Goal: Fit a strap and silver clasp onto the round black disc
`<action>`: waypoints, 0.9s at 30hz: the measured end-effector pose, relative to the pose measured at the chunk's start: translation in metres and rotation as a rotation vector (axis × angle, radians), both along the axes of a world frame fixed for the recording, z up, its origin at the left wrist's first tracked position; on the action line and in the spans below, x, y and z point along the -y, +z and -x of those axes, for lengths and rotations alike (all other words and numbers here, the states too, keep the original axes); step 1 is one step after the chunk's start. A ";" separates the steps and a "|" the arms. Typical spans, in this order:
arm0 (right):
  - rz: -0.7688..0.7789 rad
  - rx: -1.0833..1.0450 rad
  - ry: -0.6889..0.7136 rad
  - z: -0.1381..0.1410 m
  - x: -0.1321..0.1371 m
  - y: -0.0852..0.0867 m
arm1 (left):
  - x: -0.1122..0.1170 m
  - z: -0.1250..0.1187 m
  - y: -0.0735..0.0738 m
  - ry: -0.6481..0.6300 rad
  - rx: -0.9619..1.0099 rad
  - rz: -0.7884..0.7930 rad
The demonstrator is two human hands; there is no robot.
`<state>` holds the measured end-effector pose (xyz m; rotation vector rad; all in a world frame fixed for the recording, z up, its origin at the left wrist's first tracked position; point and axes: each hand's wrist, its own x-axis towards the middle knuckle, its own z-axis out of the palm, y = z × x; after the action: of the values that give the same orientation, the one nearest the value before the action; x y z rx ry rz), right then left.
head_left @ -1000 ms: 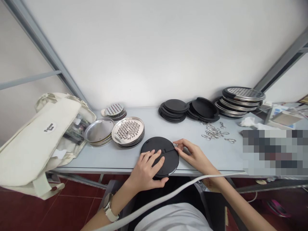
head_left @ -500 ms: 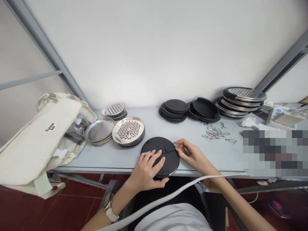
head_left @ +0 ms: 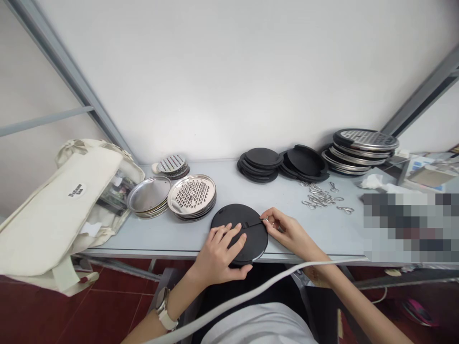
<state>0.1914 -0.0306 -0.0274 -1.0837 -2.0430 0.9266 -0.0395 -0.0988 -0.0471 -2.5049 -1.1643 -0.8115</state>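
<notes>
A round black plastic disc (head_left: 254,246) lies flat near the table's front edge, with a small slot and a narrow groove on its face. Across its left part rests my left hand (head_left: 220,251), fingers spread and flat, the thumb by the near rim. At the disc's right edge my right hand (head_left: 283,231) pinches a small metal clip (head_left: 266,220) between thumb and fingertips; whether the clip is hooked into the disc cannot be made out. Similar loose wire clips (head_left: 319,198) lie in a pile beyond my right hand.
Left of the disc are stacked metal grater plates (head_left: 191,193), plain metal discs (head_left: 149,193) and smaller graters (head_left: 172,163). Black discs (head_left: 261,157), black holders (head_left: 306,161) and rimmed graters (head_left: 366,138) stand along the wall. A cream bag (head_left: 53,205) sits left; a white cable (head_left: 251,291) crosses in front.
My right hand has shifted slightly right with the clip at the disc's edge. My left hand and the disc have stayed in place.
</notes>
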 end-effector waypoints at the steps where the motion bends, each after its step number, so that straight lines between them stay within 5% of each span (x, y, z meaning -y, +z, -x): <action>1: -0.002 0.005 -0.003 0.000 0.000 0.000 | 0.000 0.000 0.000 0.000 0.001 -0.002; 10: -0.136 -0.003 -0.118 0.002 0.001 0.002 | 0.000 -0.001 0.002 0.004 -0.001 -0.020; 27: -0.250 0.054 -0.021 0.003 0.002 0.004 | 0.000 -0.001 0.001 0.007 -0.004 -0.012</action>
<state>0.1886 -0.0323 -0.0235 -1.0004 -2.1206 0.6165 -0.0389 -0.0992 -0.0466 -2.4900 -1.1631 -0.8090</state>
